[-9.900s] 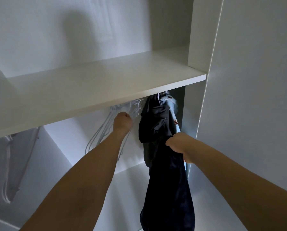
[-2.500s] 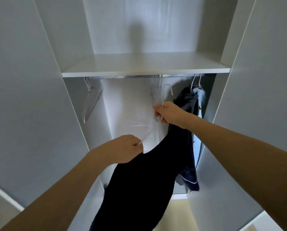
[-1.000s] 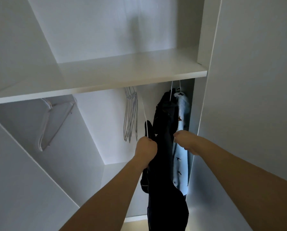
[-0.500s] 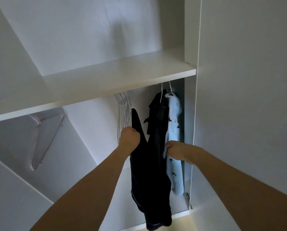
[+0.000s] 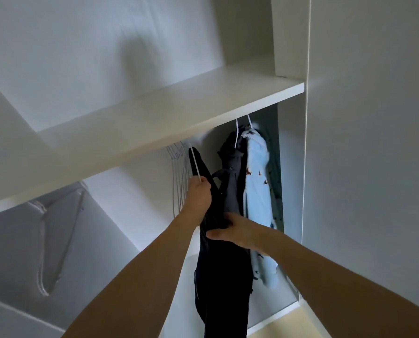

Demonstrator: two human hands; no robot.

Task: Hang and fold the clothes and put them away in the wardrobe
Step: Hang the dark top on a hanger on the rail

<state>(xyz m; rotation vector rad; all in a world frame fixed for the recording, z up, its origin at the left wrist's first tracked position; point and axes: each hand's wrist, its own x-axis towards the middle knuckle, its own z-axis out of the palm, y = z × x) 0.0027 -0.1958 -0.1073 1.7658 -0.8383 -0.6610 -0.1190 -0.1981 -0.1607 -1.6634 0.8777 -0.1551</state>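
I look up into a white wardrobe [image 5: 291, 40]. My left hand [image 5: 198, 195] grips a white hanger [image 5: 195, 164] that carries a dark navy garment [image 5: 222, 276], held up just under the shelf [image 5: 155, 118]. My right hand [image 5: 235, 231] holds the navy garment's cloth lower down, thumb on the front. Right of it, a dark grey garment [image 5: 233, 172] and a light blue printed garment [image 5: 258, 191] hang on white hangers. The rail is hidden behind the shelf.
A bunch of empty white wire hangers [image 5: 178, 172] hangs just left of my left hand. One clear plastic hanger [image 5: 57, 240] hangs far left. The wardrobe's right door [image 5: 374, 167] stands beside the clothes. A strip of light wooden floor [image 5: 289, 323] shows below.
My left hand has lifted the hanger with the navy garment higher, close under the shelf. My right hand has moved left, off the hanging clothes and onto the navy garment.
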